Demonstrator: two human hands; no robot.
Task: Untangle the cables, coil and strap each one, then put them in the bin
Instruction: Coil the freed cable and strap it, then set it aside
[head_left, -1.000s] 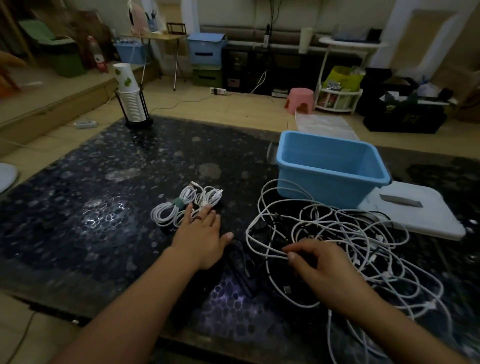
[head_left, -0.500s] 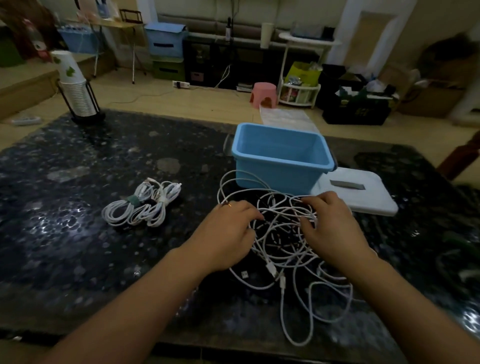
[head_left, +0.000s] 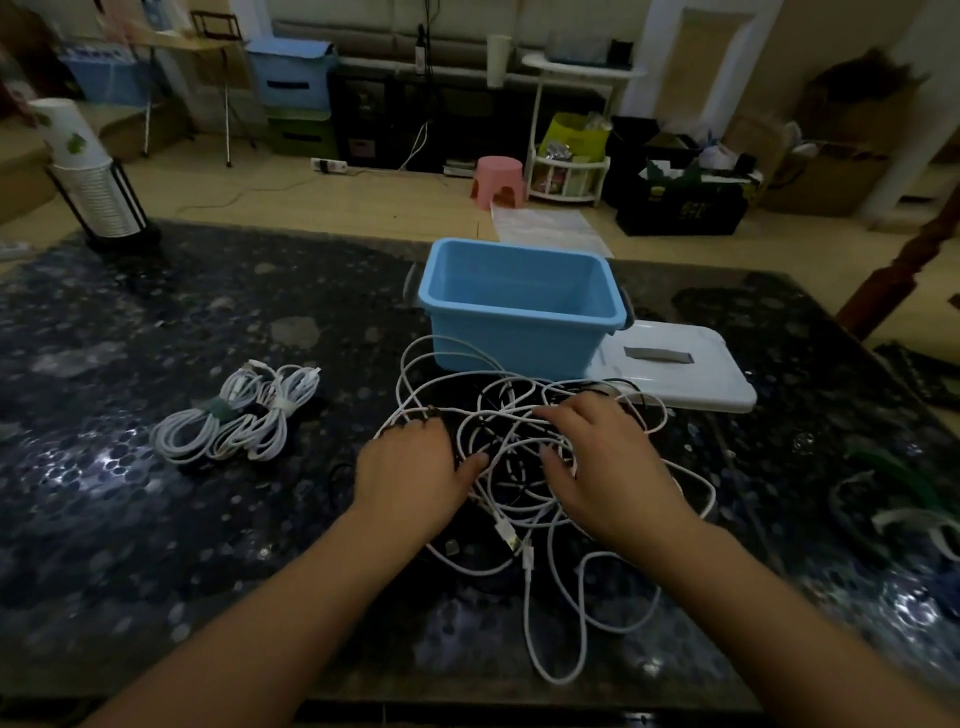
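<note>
— What does that heap in front of the person look like?

— A loose tangle of cables (head_left: 524, 452), mostly thin white ones looped over and through each other, with a few black strands mixed in at the middle. It lies on the dark speckled table (head_left: 156, 519), just in front of the blue bin (head_left: 519, 317). 1 long white loop trails toward the near edge, and 2 white plugs show at the near side of the heap, between the wrists.

— And the hands?

— Both are palm down on the tangle. The left hand (head_left: 410, 478) sits on its left side, fingers curled down into the strands, thumb out toward the middle. The right hand (head_left: 597, 467) covers the right side, fingers spread and bent, tips among the white loops. Whether either hand actually pinches a strand, I cannot tell from here.

— Anything coiled?

— Yes, 2 coiled white cables (head_left: 239, 415) lie side by side on the table, well to the left of the heap, each cinched at the middle, 1 with a greenish strap.

— The bin?

— Open, nothing visible inside. Its white lid (head_left: 675, 374) lies flat just to its right.
</note>
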